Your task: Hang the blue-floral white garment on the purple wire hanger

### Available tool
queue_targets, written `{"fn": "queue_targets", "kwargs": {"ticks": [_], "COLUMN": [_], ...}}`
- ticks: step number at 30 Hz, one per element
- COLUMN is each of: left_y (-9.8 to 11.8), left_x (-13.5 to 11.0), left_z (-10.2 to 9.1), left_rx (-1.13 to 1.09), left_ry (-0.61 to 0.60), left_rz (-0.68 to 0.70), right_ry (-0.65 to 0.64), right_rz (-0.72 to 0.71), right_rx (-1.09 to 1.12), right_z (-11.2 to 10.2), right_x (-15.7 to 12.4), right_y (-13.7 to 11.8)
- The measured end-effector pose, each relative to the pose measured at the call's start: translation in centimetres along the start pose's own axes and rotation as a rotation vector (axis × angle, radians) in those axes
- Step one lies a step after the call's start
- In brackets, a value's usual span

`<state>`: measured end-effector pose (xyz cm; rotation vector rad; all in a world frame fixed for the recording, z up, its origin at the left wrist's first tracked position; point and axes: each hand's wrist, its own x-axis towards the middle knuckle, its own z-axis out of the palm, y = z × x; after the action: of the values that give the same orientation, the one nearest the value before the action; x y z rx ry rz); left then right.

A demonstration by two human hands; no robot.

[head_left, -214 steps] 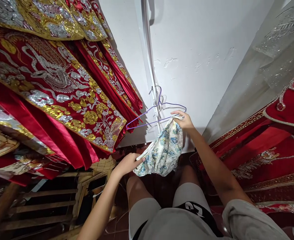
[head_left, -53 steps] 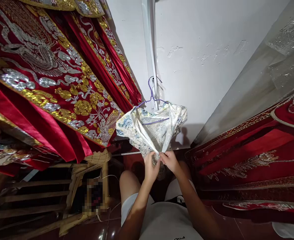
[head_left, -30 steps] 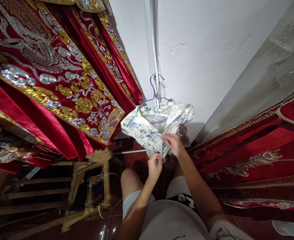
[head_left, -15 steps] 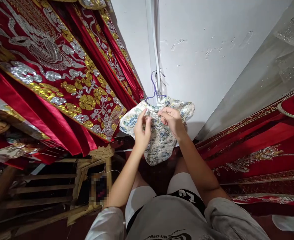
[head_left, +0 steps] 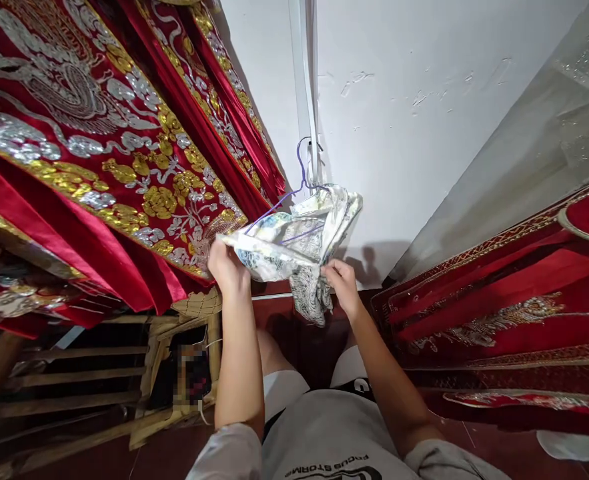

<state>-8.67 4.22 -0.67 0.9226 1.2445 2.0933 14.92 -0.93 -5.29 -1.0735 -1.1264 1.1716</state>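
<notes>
The left hand [head_left: 228, 272] pinches one edge of the floral blouse [head_left: 269, 262], the right hand [head_left: 343, 285] its front; cloth stretches between their fingers, purple hanger [head_left: 275, 208] just beyond. Gentle, even tension should prevent snagging.

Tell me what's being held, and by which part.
A white, blue-flowered cloth garment: left grip on its shoulder or sleeve edge, right grip pinching its lower neckline.
</notes>
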Motion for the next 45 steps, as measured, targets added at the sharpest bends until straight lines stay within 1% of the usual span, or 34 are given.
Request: {"fn": "queue_targets", "kwargs": {"ticks": [1, 2, 3, 5, 6, 8, 9, 11, 12, 13, 14, 15, 17, 18, 19, 20, 21, 23, 24, 25, 26, 28, 29, 31, 34, 36, 37, 39, 41, 43, 45], "left_y": [-1.2, -2.3, -3.4, -5.1, -5.7, -6.0, -5.6, -4.1, -2.9, -1.7, -0.4, 0.8, 2.8, 3.5, 3.8, 3.8, 3.5, 2.3, 1.5, 0.8, 0.1, -0.7, -0.9, -0.6, 0.5, 1.4, 1.8, 2.6, 3.2, 3.6, 3.8], "left_x": [-0.7, -1.7, -3.0, -5.6, -6.8, -8.5, -9.0, -9.6, -9.7, -9.9, -10.1, -10.3, -10.6, -10.7, -10.8, -10.9, -10.9, -10.9, -10.9, -10.9, -10.8, -10.3, -9.9, -8.8, -6.8, -5.6, -5.0, -3.9, -2.9, -1.9, -0.7], "left_z": [-0.7, -1.2, -1.5, -1.4, -1.1, -0.4, 0.1, 1.2, 1.8, 2.4, 3.0, 3.6, 4.5, 4.8, 4.9, 4.9, 4.7, 4.0, 3.5, 2.9, 2.3, 1.0, 0.4, -0.9, -2.6, -3.8, -4.3, -5.3, -5.7, -5.3, -4.2], "left_rx": [-0.073, -0.123, -0.156, -0.169, -0.179, -0.199, -0.208, -0.213, -0.197, -0.159, -0.099, -0.023, 0.134, 0.187, 0.212, 0.209, 0.192, 0.169, 0.194, 0.249, 0.328, 0.510, 0.585, 0.681, 0.790, 0.953, 1.060, 1.277, 1.400, 1.414, 1.372], "left_ry": [0.013, 0.028, 0.041, 0.049, 0.052, 0.025, -0.023, -0.197, -0.306, -0.415, -0.513, -0.590, -0.693, -0.747, -0.812, -0.890, -0.973, -1.124, -1.187, -1.246, -1.304, -1.392, -1.406, -1.409, -1.435, -1.440, -1.421, -1.349, -1.263, -1.179, -1.090], "left_rz": [-0.163, -0.281, -0.365, -0.434, -0.468, -0.533, -0.556, -0.539, -0.484, -0.399, -0.297, -0.190, 0.002, 0.059, 0.076, 0.050, -0.013, -0.176, -0.231, -0.251, -0.239, -0.174, -0.145, -0.125, -0.153, -0.148, -0.126, -0.068, 0.032, 0.191, 0.345], "right_ry": [0.004, 0.001, -0.012, -0.074, -0.123, -0.197, -0.200, -0.140, -0.111, -0.117, -0.175, -0.279, -0.495, -0.552, -0.570, -0.562, -0.557, -0.582, -0.585, -0.559, -0.501, -0.334, -0.265, -0.202, -0.226, -0.240, -0.244, -0.244, -0.254, -0.284, -0.312], "right_rz": [0.022, 0.040, 0.056, 0.089, 0.105, 0.117, 0.102, 0.028, -0.020, -0.062, -0.090, -0.101, -0.084, -0.077, -0.084, -0.110, -0.149, -0.227, -0.257, -0.284, -0.313, -0.387, -0.417, -0.420, -0.316, -0.254, -0.233, -0.202, -0.193, -0.219, -0.257], "right_rx": [0.045, 0.086, 0.114, 0.113, 0.078, -0.053, -0.136, -0.276, -0.310, -0.313, -0.288, -0.249, -0.180, -0.168, -0.169, -0.181, -0.206, -0.306, -0.375, -0.442, -0.496, -0.541, -0.542, -0.560, -0.639, -0.677, -0.679, -0.652, -0.605, -0.561, -0.552], "right_z": [0.0, -0.1, -0.2, -0.6, -1.1, -2.3, -2.9, -3.9, -4.1, -4.2, -4.0, -3.7, -2.8, -2.4, -2.1, -2.1, -2.3, -3.4, -4.2, -5.0, -5.7, -6.7, -6.7, -6.1, -4.3, -3.5, -3.4, -3.7, -4.7, -5.7, -6.5], "right_x": [-0.9, -1.6, -2.2, -3.0, -3.1, -3.0, -2.8, -2.3, -2.0, -1.7, -1.5, -1.3, -0.9, -0.7, -0.6, -0.3, -0.1, 0.7, 1.2, 1.7, 2.4, 3.8, 4.7, 6.6, 9.4, 10.8, 11.2, 11.4, 10.8, 9.9, 8.8], "right_y": [0.3, 0.6, 0.7, 0.8, 0.8, 0.5, 0.3, -0.2, -0.6, -0.9, -1.3, -1.7, -2.7, -3.3, -4.0, -4.8, -5.6, -7.2, -7.9, -8.5, -8.8, -8.8, -8.5, -7.3, -5.2, -4.1, -3.6, -3.0, -2.7, -2.8, -3.4]}}
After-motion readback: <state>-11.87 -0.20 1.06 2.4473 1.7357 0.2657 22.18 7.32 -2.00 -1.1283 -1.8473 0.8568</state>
